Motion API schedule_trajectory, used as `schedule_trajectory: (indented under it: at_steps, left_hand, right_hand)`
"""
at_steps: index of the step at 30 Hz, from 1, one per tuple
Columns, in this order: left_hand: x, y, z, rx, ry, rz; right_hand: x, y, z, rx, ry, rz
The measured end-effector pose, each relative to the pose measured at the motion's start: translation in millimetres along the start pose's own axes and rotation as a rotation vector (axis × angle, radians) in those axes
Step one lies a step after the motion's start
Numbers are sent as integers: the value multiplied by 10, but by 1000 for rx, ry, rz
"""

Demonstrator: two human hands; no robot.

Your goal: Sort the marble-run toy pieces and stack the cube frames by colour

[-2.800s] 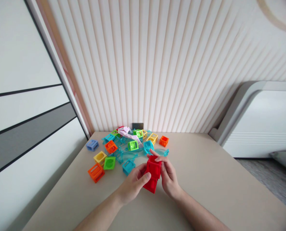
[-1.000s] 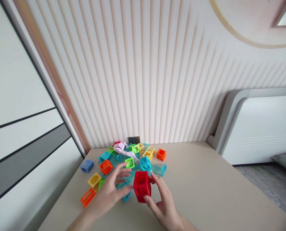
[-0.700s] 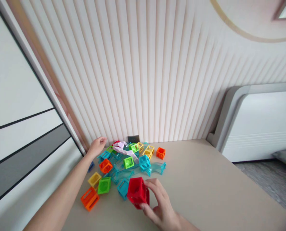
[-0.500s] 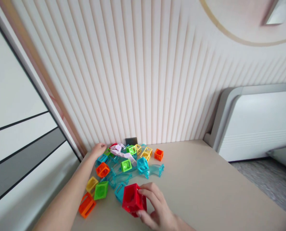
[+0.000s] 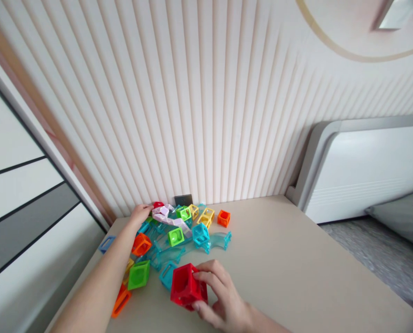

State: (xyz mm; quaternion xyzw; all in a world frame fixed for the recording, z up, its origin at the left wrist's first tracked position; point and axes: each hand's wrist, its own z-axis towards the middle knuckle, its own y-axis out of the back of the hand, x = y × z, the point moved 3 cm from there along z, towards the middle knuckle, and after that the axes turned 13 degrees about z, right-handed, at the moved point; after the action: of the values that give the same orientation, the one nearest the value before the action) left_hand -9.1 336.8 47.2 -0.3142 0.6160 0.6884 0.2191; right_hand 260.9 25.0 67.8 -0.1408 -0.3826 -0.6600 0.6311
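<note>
My right hand (image 5: 223, 296) is closed on a red hollow cube block (image 5: 188, 286), raised in front of me with one open face towards the left. Thumb below and fingers above pinch its right side. At the back left of the table, my left hand (image 5: 142, 214) reaches out with its fingers stretched towards a red block (image 5: 158, 204). The fingertips are at that block's edge; whether they touch it I cannot tell. Beside them lies a pale lilac curved piece (image 5: 172, 221). A blue cube block (image 5: 167, 275) is just behind the held cube.
Green (image 5: 175, 236), orange (image 5: 141, 244), yellow (image 5: 205, 217) and turquoise (image 5: 200, 234) blocks lie among clear blue track pieces (image 5: 220, 240) on the beige table (image 5: 279, 259). A black object (image 5: 183, 200) leans at the ribbed wall. A grey-white headboard (image 5: 366, 171) stands right.
My left hand has moved right, up to the red block at the back. The view has shifted slightly, and a blue block now shows left of my forearm. My right hand still holds the red cube.
</note>
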Motion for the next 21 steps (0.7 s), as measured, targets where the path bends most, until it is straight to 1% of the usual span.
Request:
schedule_trajectory:
  at_steps: [3, 8, 14, 18, 21]
  left_hand:
    - [6, 1, 9, 0, -27, 15]
    - [26, 34, -11, -109, -83, 20]
    - [0, 106, -84, -215, -81, -25]
    - [-66, 193, -167, -241, -90, -24]
    - [-80, 225, -220, -253, -87, 2]
  right_hand:
    - [-49, -23, -30, 9, -20, 12]
    - [-119, -41, -54, 0, -54, 30]
    - [-122, -26, -25, -49, -52, 40]
    - [-148, -29, -28, -57, -70, 35]
    - [-169, -27, -30, -67, -77, 41]
